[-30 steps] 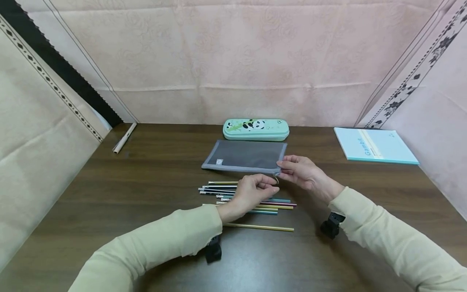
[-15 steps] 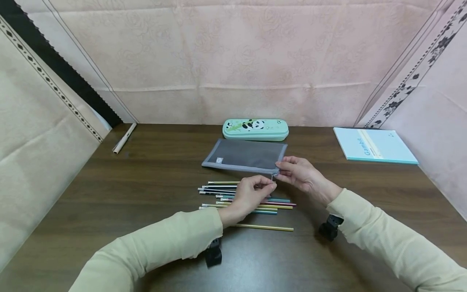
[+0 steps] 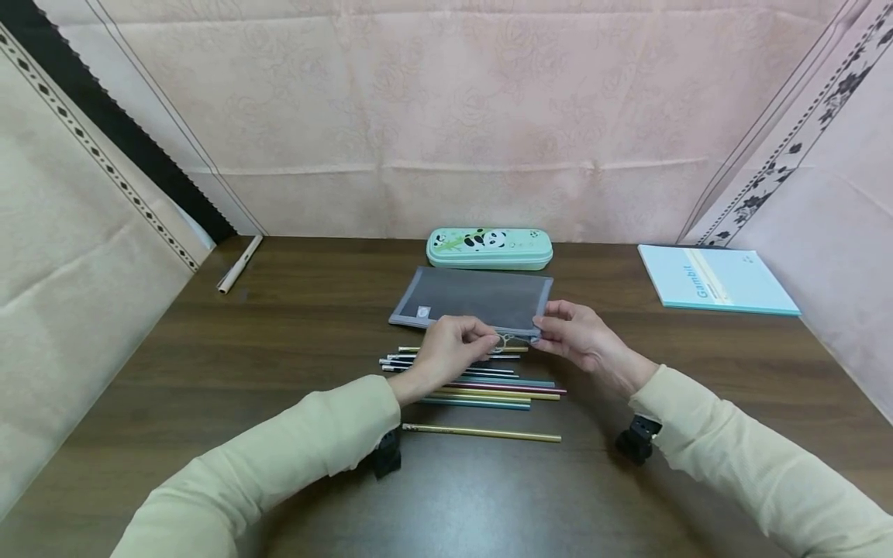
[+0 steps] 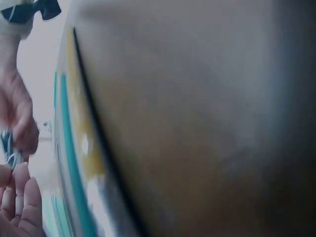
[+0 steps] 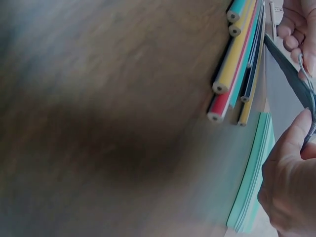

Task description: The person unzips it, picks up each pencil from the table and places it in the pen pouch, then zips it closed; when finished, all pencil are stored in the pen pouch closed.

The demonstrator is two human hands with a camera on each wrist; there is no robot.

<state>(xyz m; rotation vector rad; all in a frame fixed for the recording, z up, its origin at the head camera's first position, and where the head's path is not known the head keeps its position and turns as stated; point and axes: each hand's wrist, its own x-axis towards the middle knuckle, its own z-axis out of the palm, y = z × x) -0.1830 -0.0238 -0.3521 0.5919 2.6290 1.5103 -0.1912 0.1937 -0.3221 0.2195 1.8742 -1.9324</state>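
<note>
A flat grey see-through zip pouch with a pale blue border lies at the middle of the table. My right hand pinches its front right corner between thumb and fingers. With thumb and fingertips my left hand grips the thin looped zipper pull at the pouch's front edge. Between the two hands the pull is stretched out; the zip's slider is too small to make out. Several pencils lie side by side beneath and in front of the left hand. One gold pencil lies apart, nearer to me.
Behind the pouch stands a mint pencil case with a panda print. A light blue notebook lies at the back right. At the far left is a white pen-like stick. Patterned cloth hangs along the table's back and sides.
My left hand has moved left along the pouch's front edge, drawing the zipper pull out from the corner. The right hand keeps hold of that corner, and the pouch has shifted slightly right.
</note>
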